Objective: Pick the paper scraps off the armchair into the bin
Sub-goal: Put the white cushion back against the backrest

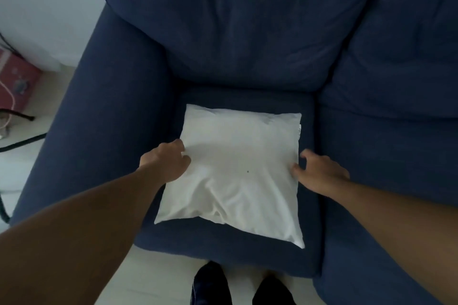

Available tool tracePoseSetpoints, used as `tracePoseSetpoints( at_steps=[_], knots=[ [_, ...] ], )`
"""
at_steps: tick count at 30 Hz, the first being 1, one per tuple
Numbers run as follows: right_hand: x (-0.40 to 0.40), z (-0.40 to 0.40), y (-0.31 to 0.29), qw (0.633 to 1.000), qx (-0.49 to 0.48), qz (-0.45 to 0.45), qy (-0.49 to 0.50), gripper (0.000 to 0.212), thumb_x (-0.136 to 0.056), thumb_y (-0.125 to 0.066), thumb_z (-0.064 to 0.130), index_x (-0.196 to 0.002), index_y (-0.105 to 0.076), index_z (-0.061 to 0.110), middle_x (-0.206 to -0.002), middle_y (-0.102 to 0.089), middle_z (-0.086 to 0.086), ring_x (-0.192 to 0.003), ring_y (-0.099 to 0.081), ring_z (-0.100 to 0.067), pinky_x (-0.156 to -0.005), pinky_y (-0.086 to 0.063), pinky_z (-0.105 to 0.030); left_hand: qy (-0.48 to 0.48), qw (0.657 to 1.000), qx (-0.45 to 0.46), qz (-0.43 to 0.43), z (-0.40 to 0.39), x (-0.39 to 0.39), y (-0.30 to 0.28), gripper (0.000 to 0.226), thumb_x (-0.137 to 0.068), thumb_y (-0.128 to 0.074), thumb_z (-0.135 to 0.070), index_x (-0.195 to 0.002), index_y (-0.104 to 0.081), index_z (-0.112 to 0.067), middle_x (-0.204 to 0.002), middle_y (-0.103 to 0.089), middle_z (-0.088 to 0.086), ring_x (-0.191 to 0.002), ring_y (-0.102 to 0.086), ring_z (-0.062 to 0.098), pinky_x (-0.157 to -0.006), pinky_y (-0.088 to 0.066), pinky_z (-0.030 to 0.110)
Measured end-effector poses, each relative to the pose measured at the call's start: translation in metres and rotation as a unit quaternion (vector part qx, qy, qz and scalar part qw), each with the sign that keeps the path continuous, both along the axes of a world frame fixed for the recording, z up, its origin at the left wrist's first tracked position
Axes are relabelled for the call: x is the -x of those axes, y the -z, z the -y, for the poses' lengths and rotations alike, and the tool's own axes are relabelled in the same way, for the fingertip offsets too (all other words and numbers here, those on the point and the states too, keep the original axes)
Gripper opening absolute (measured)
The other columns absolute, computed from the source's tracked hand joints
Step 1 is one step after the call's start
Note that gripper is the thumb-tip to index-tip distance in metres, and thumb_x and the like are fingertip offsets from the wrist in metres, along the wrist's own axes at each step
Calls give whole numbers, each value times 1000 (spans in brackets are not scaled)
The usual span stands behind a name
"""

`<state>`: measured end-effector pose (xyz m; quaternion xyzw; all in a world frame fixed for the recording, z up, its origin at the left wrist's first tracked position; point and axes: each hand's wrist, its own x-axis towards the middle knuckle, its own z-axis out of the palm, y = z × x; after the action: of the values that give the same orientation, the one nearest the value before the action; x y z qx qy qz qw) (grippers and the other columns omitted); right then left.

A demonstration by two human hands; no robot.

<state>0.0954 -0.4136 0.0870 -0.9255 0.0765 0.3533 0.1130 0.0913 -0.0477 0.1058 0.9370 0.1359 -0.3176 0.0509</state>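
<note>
Resting on seat: a white pillow [238, 171] is lying flat on the seat cushion [223, 247] of the dark blue armchair [247, 32], its near corner reaching toward the cushion's front edge.
Paper scraps: none are showing anywhere on the visible upholstery; whether any are lying under the pillow cannot be told.
Bin: it is not appearing in this view.
Pillow surface: the cover is creasing toward the near left side; a small dark speck [248, 171] is sitting near its middle and a small label is sticking out at the far right edge.
Left hand [167, 161]: it is curling its fingers over the pillow's left edge and bunching the fabric, so it is gripping the pillow.
Right hand [319, 172]: its fingertips are touching the pillow's right edge while the fingers are staying spread and loosely bent; a closed grip is not showing.
Armchair body: the left armrest [104, 111] is running beside the left forearm; the right armrest [386, 156] is lying under the right forearm.
Floor: a pale floor [158, 277] is showing in front of the chair, with two dark shoes [210, 285] standing just before the seat.
Left margin: a pink box [17, 82] and dark cables [22, 141] are lying on the floor beside the chair.
</note>
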Motion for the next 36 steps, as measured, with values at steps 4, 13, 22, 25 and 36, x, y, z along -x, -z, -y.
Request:
tracePoseSetpoints(
  at_steps=[4,13,22,25,36],
  knots=[
    [14,-4,15,999,-13,-42,26,58,-92,-36,80,-124,-49,34,-107,-59,9,-97,-59,-20,-74,-47,-37,-8,1000,20,4,-14,-8,17,38,-99,-43,-45,-130,-53,-25,-109,-62,1,-87,-62,24,-80,-56,41],
    [32,-56,42,932,-185,-117,291,74,-100,-40,70,-155,-46,21,-145,-58,-4,-123,-58,-25,-103,-46,-35,-196,961,180,-74,-40,9,53,78,-95,-37,-72,-149,-41,-16,-132,-58,8,-103,-60,23,-82,-50,36],
    [2,-40,2,892,-192,-137,385,63,-93,-54,74,-119,-69,19,-110,-75,-8,-100,-70,-29,-91,-57,-42,-293,908,267,-134,-47,-36,17,73,-87,-53,-76,-127,-63,-16,-111,-70,5,-97,-70,26,-85,-60,44],
    [-24,-31,-23,889,-221,-99,389,57,-94,-57,70,-116,-65,19,-111,-73,-6,-102,-69,-28,-96,-54,-43,-293,905,285,-116,-48,-64,-10,64,-87,-58,-73,-115,-67,-17,-107,-73,5,-94,-71,26,-79,-60,39],
    [-114,-25,-89,847,-340,72,403,17,-105,-59,22,-93,-66,13,-100,-67,-12,-76,-60,-19,-64,-53,-31,-345,839,420,4,-40,-166,-85,60,-91,-56,-67,-105,-71,-11,-116,-73,18,-93,-70,28,-86,-57,44]
  ],
)
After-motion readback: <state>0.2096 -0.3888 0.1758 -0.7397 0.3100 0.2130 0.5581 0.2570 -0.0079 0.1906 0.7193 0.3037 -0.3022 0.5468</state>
